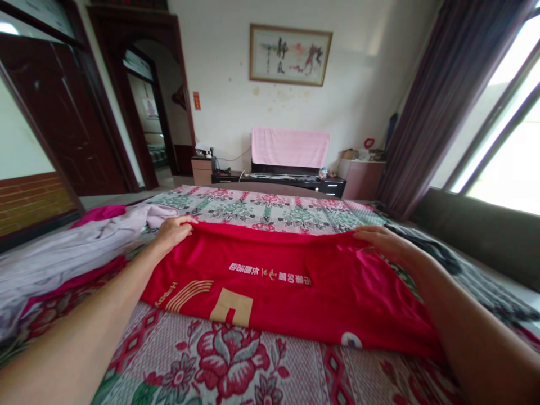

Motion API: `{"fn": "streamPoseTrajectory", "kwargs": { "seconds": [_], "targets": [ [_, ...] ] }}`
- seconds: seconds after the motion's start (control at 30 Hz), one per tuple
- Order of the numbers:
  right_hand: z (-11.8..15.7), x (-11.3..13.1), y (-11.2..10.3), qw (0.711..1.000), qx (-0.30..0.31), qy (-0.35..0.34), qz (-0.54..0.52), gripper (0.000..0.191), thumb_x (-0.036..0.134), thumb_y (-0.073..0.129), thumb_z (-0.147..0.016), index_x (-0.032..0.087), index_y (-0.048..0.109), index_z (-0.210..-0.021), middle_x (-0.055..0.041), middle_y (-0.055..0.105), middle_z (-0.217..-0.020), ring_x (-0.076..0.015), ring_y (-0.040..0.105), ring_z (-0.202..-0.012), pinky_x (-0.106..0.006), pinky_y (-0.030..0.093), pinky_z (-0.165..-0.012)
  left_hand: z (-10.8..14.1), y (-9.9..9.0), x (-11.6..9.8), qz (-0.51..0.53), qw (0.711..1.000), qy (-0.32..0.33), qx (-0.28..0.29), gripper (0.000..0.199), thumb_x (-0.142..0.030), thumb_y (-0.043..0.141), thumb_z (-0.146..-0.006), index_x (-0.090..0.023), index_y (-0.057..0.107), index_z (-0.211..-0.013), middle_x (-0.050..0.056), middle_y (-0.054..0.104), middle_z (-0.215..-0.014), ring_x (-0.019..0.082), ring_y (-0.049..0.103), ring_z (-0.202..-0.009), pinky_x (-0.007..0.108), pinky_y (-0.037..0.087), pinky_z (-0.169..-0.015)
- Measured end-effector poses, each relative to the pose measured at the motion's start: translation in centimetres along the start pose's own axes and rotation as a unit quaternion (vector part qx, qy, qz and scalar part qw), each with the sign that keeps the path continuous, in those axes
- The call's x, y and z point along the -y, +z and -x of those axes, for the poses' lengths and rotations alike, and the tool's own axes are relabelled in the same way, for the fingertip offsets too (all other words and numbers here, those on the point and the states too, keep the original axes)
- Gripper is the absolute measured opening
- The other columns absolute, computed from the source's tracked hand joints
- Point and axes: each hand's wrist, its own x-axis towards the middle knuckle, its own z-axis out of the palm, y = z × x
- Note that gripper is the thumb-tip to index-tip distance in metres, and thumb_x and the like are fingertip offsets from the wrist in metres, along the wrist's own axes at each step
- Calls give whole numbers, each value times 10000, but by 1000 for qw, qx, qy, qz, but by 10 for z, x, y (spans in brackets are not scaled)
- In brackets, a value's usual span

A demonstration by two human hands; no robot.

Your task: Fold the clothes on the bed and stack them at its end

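A red cloth [270,275] with white lettering and gold shapes lies spread on a flower-patterned bed cover [236,365]. At its far left corner, my left hand [175,232] pinches the edge. My right hand [375,239] grips the far edge toward the right corner. Between the two hands the far edge is drawn out straight and slightly raised. The cloth's near edge rests on the cover, with a small round white emblem near the right.
Pale and pink clothes [88,242] are heaped on the left side. A dark garment [426,247] lies at the right, beside a grey sofa back [485,242]. Beyond the bed stand a low black cabinet [278,181] and a pink-draped screen [291,147].
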Motion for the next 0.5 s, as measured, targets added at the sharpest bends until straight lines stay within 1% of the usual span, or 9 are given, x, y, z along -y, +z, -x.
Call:
{"fn": "streamPoseTrajectory", "kwargs": {
  "seconds": [0.07, 0.1, 0.17, 0.23, 0.33, 0.4, 0.47, 0.5],
  "targets": [
    [8, 6, -6, 992, 66, 34, 105, 40, 136, 680, -670, 176, 677, -669, -5, 622, -560, -94, 526, -486, -160, 371, -426, 3, 1, 6, -80, 997, 13, -4, 359, -192, 520, -693, -193, 727, -987, 13, 679, -644, 184, 654, -688, 216, 440, -562],
    [11, 9, -8, 987, 80, 42, 132, 70, 111, 690, -641, 179, 675, -631, 8, 596, -516, -84, 499, -457, -155, 346, -414, 5, 1, 7, -110, 994, 18, -5, 344, -198, 524, -694, -199, 734, -967, 8, 672, -623, 186, 646, -674, 223, 436, -566],
    [15, 14, -10, 984, 86, 45, 149, 120, 70, 693, -597, 182, 660, -570, 27, 556, -462, -71, 468, -423, -150, 315, -406, 7, 3, 7, -134, 991, 24, -7, 327, -206, 524, -697, -210, 740, -943, -1, 663, -605, 183, 635, -650, 229, 428, -568],
    [18, 18, -12, 982, 100, 45, 154, 116, 71, 685, -595, 181, 661, -567, 23, 564, -474, -68, 475, -429, -150, 317, -421, 9, 4, 6, -103, 994, 19, -10, 336, -197, 515, -695, -208, 734, -949, -2, 664, -614, 176, 642, -656, 222, 427, -569],
    [21, 20, -16, 971, 136, 47, 190, 62, 143, 638, -662, 179, 680, -634, 16, 590, -546, -57, 494, -467, -154, 342, -468, 10, 4, 5, 12, 1000, -19, -14, 394, -151, 485, -687, -174, 700, -1017, 6, 673, -651, 159, 658, -694, 199, 443, -584],
    [25, 21, -19, 966, 142, 45, 213, 97, 165, 587, -703, 181, 663, -645, 31, 575, -567, -44, 493, -482, -158, 352, -501, 9, 4, 7, 74, 996, -48, -14, 430, -120, 465, -683, -148, 673, -1058, 8, 672, -667, 144, 656, -704, 188, 452, -598],
    [28, 22, -21, 958, 145, 62, 240, 127, 143, 555, -714, 180, 632, -620, 51, 538, -556, -37, 478, -481, -166, 351, -515, 6, 2, 12, 83, 995, -59, -6, 429, -105, 457, -680, -132, 669, -1052, 10, 679, -690, 132, 649, -711, 180, 454, -614],
    [30, 22, -21, 953, 149, 74, 255, 146, 122, 542, -715, 178, 614, -601, 58, 520, -546, -36, 466, -473, -172, 347, -514, 4, 2, 14, 55, 997, -54, -2, 414, -105, 458, -681, -131, 677, -1031, 10, 686, -702, 128, 644, -714, 176, 451, -617]
  ]
}}
